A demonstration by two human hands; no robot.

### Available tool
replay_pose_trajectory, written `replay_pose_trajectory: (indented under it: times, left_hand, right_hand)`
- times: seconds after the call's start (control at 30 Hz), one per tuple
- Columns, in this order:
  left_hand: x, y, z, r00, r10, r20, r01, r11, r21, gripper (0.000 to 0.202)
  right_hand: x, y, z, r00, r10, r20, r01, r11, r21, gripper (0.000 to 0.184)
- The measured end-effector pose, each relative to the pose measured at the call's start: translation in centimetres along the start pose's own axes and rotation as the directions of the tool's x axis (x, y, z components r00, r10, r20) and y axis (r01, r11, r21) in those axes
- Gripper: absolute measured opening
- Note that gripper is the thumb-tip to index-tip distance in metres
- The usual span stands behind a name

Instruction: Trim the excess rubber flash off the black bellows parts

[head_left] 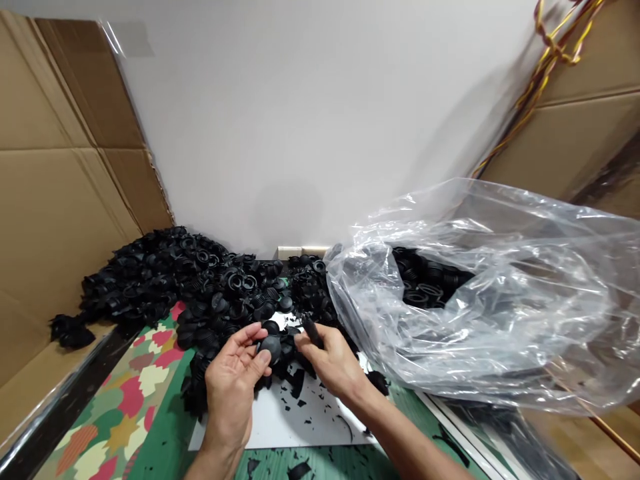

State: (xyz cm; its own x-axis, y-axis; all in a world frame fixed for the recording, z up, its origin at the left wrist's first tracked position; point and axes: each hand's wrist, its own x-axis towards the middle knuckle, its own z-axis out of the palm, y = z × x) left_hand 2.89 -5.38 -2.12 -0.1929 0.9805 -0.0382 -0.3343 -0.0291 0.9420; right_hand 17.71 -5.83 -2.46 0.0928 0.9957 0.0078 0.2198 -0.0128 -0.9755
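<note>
White wall [300,133] and cardboard panels [50,200] stand behind everything. Right of the pile of black rubber bellows [200,293] lies a clear plastic bag [500,300], mouth toward the pile and holding more of them. Before the pile, a white sheet [280,420] catches black scraps [300,403]. Above it my left hand [230,387] pinches one rubber part [271,346], dome toward me, likely for viewing. My right hand [335,363] is closed on a thin black piece [313,332] beside it.

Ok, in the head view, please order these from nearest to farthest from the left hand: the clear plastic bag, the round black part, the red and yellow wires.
1. Round black part: held at the fingertips of the left hand.
2. Clear plastic bag: to the right, beyond the right hand, which pinches a small black piece.
3. Red and yellow wires: far top right corner.
</note>
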Motion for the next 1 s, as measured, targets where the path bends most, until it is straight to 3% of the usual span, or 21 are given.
replay_pose_trajectory:
  times: [0.27, 0.57, 0.67, 0.77, 0.83, 0.9, 0.93, 1.0]
  left_hand:
    - [0.0, 0.2, 0.0, 1.000, 0.007, -0.001, -0.007, 1.000, 0.011, 0.043]
    - [0.1, 0.6, 0.2, 0.999, -0.001, 0.034, 0.000, 0.999, 0.051, 0.045]
    - [0.4, 0.6, -0.1, 0.996, 0.036, 0.078, -0.046, 0.992, 0.121, 0.046]
    - [0.6, 1.3, -0.5, 0.971, 0.129, 0.200, -0.197, 0.908, 0.369, 0.040]
    - [0.7, 2.4, -0.7, 0.922, 0.181, 0.343, -0.357, 0.745, 0.563, 0.035]
    - [0.9, 3.6, -0.6, 0.870, 0.164, 0.465, -0.461, 0.605, 0.650, 0.033]
    - [1.0, 4.1, -0.5, 0.859, 0.138, 0.493, -0.470, 0.592, 0.655, 0.033]
    - [1.3, 4.7, -0.5, 0.881, 0.063, 0.468, -0.382, 0.678, 0.628, 0.031]
  right_hand:
    - [-0.4, 0.3, 1.5, 0.992, -0.024, 0.124, -0.013, 0.957, 0.289, 0.012]
    - [-0.2, 0.0, 2.0, 0.995, 0.001, 0.103, -0.046, 0.897, 0.439, 0.011]
    - [-0.2, 0.0, 2.0, 0.996, 0.014, 0.088, -0.054, 0.882, 0.468, 0.011]
    - [-0.1, -0.1, 2.0, 0.995, 0.063, 0.073, -0.091, 0.862, 0.498, 0.012]
    - [0.1, -0.4, 1.9, 0.995, 0.088, 0.053, -0.102, 0.841, 0.531, 0.014]
    - [0.4, -0.9, 1.8, 0.997, 0.076, 0.029, -0.079, 0.817, 0.570, 0.017]
    - [0.6, -1.1, 1.8, 0.998, 0.065, 0.027, -0.069, 0.806, 0.588, 0.018]
    - [0.8, -1.5, 1.8, 0.997, 0.061, 0.037, -0.071, 0.783, 0.618, 0.024]
